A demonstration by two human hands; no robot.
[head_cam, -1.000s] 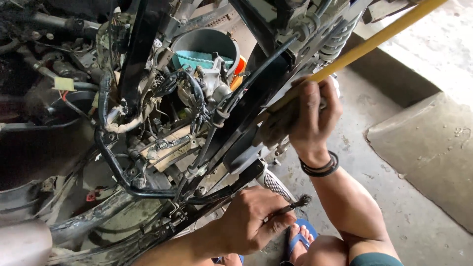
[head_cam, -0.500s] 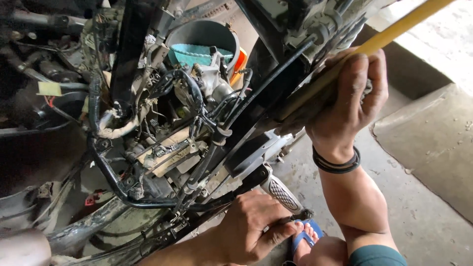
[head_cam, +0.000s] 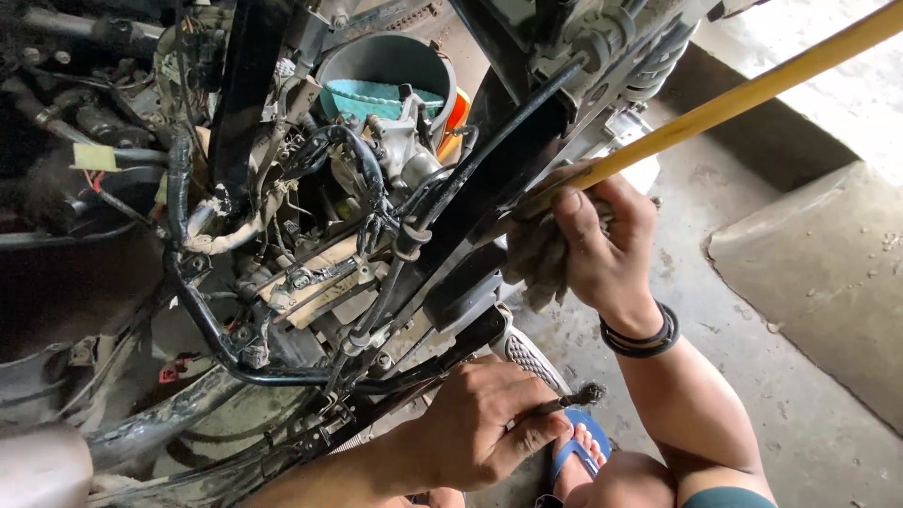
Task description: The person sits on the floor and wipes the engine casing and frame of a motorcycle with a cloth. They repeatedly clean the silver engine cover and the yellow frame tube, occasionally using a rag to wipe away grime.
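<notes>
My right hand (head_cam: 602, 249), with dark bands on the wrist, presses a dirty grey rag (head_cam: 534, 259) against a black frame tube (head_cam: 489, 188) of a stripped motorcycle, just under a yellow bar (head_cam: 752, 94). My left hand (head_cam: 480, 423) is low at the bottom middle. It grips a thin dark tool (head_cam: 576, 399) with a rough tip that points right, beside the lower frame rail (head_cam: 282, 376). Wires, hoses and engine parts (head_cam: 376, 169) fill the frame between the two hands.
A grey bucket (head_cam: 386, 75) with a teal cloth stands behind the engine, with an orange part (head_cam: 457, 108) next to it. A coil spring (head_cam: 649, 66) hangs at the top right. My foot in a blue sandal (head_cam: 576, 453) rests on the concrete floor beside a raised slab (head_cam: 828, 273).
My right hand slid up and to the right along the frame with the rag, then came back down and left. My left hand has kept its grip on the tool.
</notes>
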